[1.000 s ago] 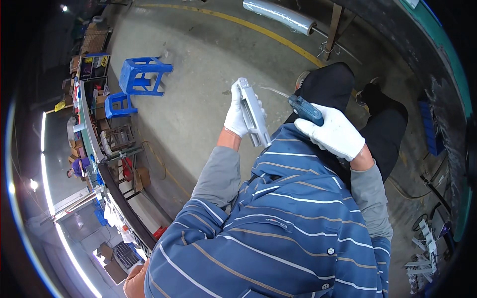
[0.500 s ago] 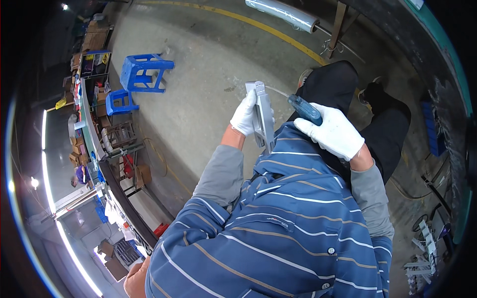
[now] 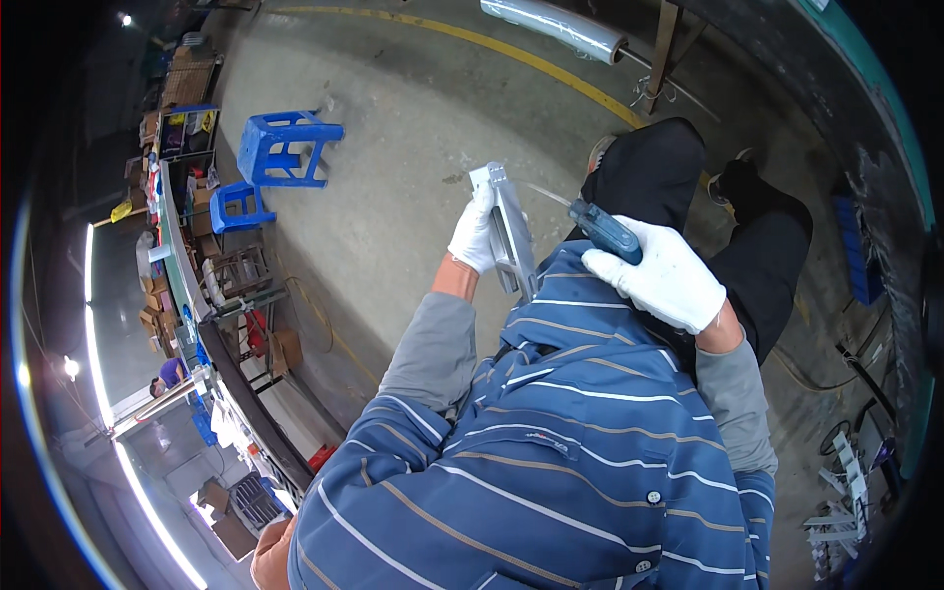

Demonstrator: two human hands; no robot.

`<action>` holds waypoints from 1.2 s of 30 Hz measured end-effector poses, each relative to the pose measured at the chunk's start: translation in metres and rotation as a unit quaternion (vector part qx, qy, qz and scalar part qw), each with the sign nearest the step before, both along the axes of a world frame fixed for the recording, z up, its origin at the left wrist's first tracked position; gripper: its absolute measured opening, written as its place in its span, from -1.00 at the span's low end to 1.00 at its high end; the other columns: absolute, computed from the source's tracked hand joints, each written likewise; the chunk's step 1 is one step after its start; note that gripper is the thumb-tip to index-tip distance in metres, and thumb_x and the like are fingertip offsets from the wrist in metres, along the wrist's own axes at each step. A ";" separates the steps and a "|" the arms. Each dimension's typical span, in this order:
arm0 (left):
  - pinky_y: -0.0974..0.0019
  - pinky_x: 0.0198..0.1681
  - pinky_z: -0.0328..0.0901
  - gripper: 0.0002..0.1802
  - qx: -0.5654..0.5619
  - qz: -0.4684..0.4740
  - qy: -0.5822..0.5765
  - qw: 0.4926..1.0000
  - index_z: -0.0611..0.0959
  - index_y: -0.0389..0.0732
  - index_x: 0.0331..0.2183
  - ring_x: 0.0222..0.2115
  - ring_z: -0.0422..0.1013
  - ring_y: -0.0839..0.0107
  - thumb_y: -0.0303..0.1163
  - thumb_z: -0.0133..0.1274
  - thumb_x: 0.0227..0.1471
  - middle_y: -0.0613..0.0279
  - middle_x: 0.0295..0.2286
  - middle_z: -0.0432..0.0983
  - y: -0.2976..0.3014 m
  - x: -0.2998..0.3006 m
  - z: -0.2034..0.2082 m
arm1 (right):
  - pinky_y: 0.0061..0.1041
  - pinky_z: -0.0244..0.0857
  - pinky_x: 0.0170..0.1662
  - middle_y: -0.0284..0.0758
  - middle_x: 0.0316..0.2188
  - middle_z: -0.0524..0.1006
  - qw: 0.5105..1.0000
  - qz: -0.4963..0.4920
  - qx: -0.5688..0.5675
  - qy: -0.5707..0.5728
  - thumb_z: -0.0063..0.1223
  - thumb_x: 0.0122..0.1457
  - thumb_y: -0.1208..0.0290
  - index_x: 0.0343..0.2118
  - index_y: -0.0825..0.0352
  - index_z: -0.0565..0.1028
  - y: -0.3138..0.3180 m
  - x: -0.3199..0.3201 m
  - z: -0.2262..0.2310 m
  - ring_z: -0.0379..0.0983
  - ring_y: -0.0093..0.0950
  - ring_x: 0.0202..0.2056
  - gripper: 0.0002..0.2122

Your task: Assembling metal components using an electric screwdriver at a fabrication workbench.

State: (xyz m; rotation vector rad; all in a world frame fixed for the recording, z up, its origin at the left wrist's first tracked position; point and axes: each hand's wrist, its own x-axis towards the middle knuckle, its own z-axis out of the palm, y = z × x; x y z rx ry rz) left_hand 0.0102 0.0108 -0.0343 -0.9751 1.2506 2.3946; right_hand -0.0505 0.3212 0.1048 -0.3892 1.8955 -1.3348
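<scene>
My left hand [image 3: 473, 234], in a white glove, is closed around a long silver-grey metal piece [image 3: 513, 228] with channelled sides, which stands tilted in front of my body. My right hand [image 3: 664, 273], also gloved in white, grips the translucent blue handle of a thin-shafted hand tool [image 3: 604, 232]. Its slim pale shaft points left toward the upper end of the metal piece. Whether its tip touches the piece I cannot tell. The exact kind of tool does not show.
Two blue plastic stools [image 3: 273, 147] stand on the concrete floor at the left. Beyond them runs a cluttered workbench [image 3: 177, 236]. A roll of clear film [image 3: 560, 29] lies at the top. Several pale metal pieces [image 3: 846, 492] are heaped at the lower right, below a blue crate [image 3: 857, 251].
My left hand and the metal piece have shifted slightly left, and the piece is turned a little. The tool in my right hand stays near the same spot, its shaft now slightly lower.
</scene>
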 end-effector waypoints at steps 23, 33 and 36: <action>0.07 -0.35 0.49 -0.40 -0.039 -0.055 0.023 0.997 0.60 -0.07 -0.12 -0.47 0.56 0.24 0.28 0.13 0.14 0.15 -0.42 0.60 0.002 0.001 -0.001 | -0.53 0.38 -0.29 -0.31 -0.46 0.60 1.000 0.006 0.011 -0.017 0.13 0.30 0.00 -0.25 0.33 0.62 -0.004 -0.007 0.008 0.48 -0.48 -0.52 -0.61; 0.04 -0.39 0.49 -0.38 -0.023 0.002 0.007 1.000 0.58 -0.10 -0.09 -0.48 0.56 0.20 0.26 0.14 0.14 0.08 -0.42 0.59 0.004 -0.002 -0.004 | -0.53 0.37 -0.33 -0.31 -0.49 0.58 1.000 -0.016 0.002 0.017 0.14 0.29 0.01 -0.27 0.35 0.61 -0.003 -0.007 0.005 0.46 -0.50 -0.54 -0.60; 0.04 -0.39 0.49 -0.35 -0.042 -0.051 0.040 0.997 0.59 -0.11 -0.12 -0.48 0.56 0.20 0.30 0.15 0.11 0.08 -0.43 0.59 0.003 -0.003 -0.003 | -0.53 0.38 -0.33 -0.31 -0.48 0.58 1.000 0.000 0.006 -0.012 0.15 0.29 0.01 -0.27 0.35 0.61 -0.003 -0.009 0.009 0.47 -0.50 -0.54 -0.60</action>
